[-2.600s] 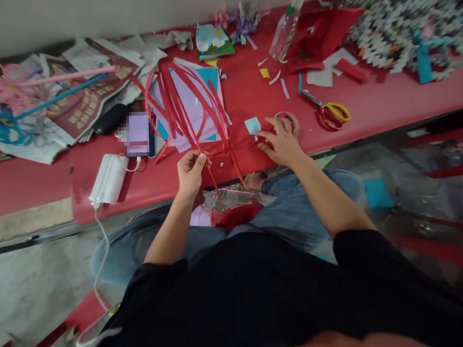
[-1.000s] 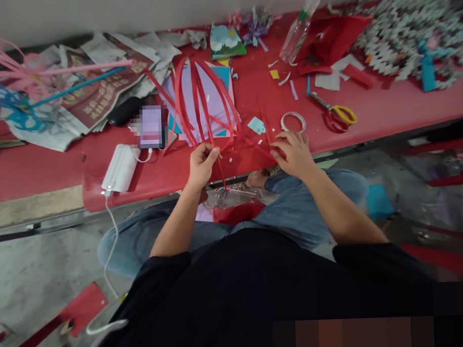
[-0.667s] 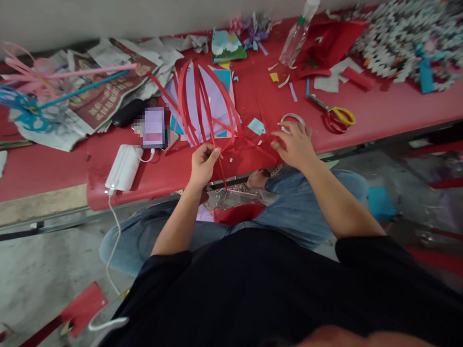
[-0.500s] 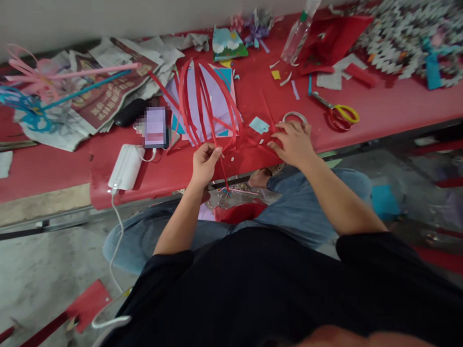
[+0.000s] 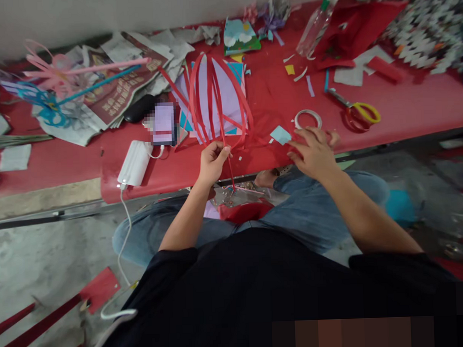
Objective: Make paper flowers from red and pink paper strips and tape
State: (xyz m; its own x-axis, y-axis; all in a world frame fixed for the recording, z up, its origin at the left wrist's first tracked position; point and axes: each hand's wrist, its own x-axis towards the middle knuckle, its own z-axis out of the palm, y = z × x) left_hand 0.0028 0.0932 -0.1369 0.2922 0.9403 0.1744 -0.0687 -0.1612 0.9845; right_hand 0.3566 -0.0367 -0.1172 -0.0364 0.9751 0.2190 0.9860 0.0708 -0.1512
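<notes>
Pinched between thumb and fingers of my left hand (image 5: 215,163) are the lower ends of several red paper strips (image 5: 245,104). The strips bow outward into a cage shape over a stack of purple and blue paper (image 5: 221,75). One loose end hangs below the hand past the table edge. My right hand (image 5: 315,153) is over the tabletop with fingers spread, holding nothing that I can see. Just beyond its fingertips lies a roll of tape (image 5: 308,112). A pale blue paper piece (image 5: 281,135) is to its left.
Scissors (image 5: 360,116) and a clear bottle (image 5: 317,29) are to the right on the red table (image 5: 415,104). To the left are a white power bank (image 5: 134,163) with a cable, a phone (image 5: 164,122), a black case (image 5: 139,108) and newspapers (image 5: 111,96) under ribbon flowers.
My right hand has moved right, away from the strips, and its fingers have spread. My left hand keeps its pinch on the red strips. The whole view has shifted slightly.
</notes>
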